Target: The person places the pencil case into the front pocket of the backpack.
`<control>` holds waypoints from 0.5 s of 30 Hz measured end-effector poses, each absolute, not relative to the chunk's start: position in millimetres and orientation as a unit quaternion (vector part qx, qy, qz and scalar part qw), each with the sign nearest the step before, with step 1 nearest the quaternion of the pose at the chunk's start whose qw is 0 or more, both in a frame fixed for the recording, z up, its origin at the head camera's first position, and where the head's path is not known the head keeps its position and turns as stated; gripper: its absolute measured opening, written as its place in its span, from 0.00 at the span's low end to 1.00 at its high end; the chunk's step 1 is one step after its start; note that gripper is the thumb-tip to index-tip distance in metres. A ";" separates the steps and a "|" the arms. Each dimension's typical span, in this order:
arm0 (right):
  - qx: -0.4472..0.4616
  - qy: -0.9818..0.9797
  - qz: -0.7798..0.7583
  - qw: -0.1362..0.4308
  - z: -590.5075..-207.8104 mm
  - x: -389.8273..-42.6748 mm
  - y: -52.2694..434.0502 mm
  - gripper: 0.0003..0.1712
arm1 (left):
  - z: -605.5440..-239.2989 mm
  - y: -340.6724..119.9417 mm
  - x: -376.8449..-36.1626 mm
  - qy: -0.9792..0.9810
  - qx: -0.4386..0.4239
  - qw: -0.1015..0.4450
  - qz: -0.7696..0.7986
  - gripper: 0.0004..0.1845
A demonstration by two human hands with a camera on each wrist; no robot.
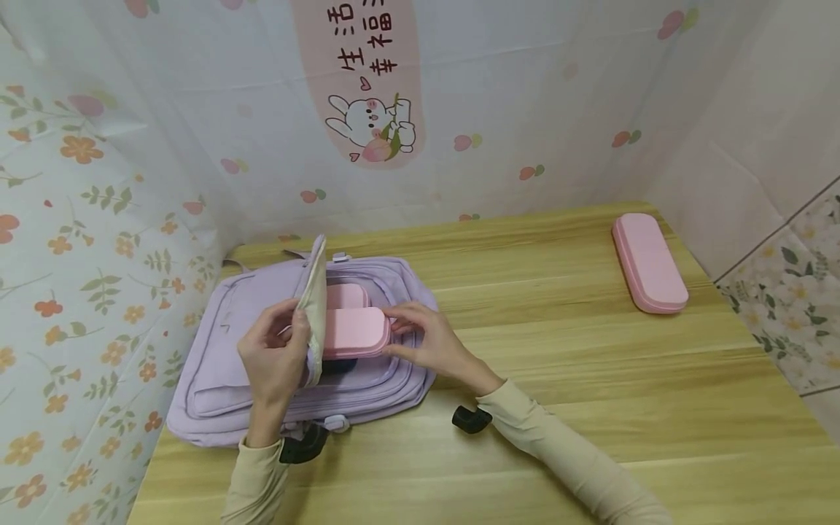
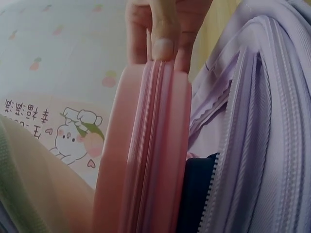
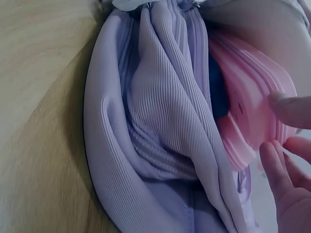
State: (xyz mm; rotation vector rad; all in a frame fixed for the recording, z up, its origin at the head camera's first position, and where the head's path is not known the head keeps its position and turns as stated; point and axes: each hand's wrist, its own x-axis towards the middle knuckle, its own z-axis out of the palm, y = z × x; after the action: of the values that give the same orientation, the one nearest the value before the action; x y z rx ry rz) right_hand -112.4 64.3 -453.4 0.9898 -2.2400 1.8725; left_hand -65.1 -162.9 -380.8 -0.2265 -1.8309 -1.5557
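Over by the tabletop's (image 1: 545, 350) left edge, the person's right hand (image 1: 426, 339) has its grip narrowed around the end of 1 pink case (image 1: 357, 332), which sits partly inside the lilac backpack (image 1: 243, 335). The left hand's grip (image 1: 274, 357) pinches the raised flap (image 1: 318, 306). A 2nd pink case (image 1: 349, 295) lies in the opening, where something dark blue (image 2: 197, 189) also shows. A 3rd pink case (image 1: 652, 264) rests near the tabletop's far right corner
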 end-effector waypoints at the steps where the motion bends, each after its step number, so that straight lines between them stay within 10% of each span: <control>1: 0.321 -0.721 0.614 0.024 -453.5 -112.0 63.1 0.33 | -381.1 -162.6 -65.0 -0.712 -0.089 0.357 -0.599 0.09; 15: 0.273 -0.701 0.658 -0.009 -454.8 -110.6 36.2 0.31 | -384.2 -160.1 -62.3 -0.731 -0.097 0.369 -0.565 0.08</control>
State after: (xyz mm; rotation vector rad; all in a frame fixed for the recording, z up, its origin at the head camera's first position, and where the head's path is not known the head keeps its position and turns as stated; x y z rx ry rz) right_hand -110.6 36.2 -454.8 0.8629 -2.2169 2.0806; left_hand -62.3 -160.1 -384.2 -0.2479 -1.8771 -1.4509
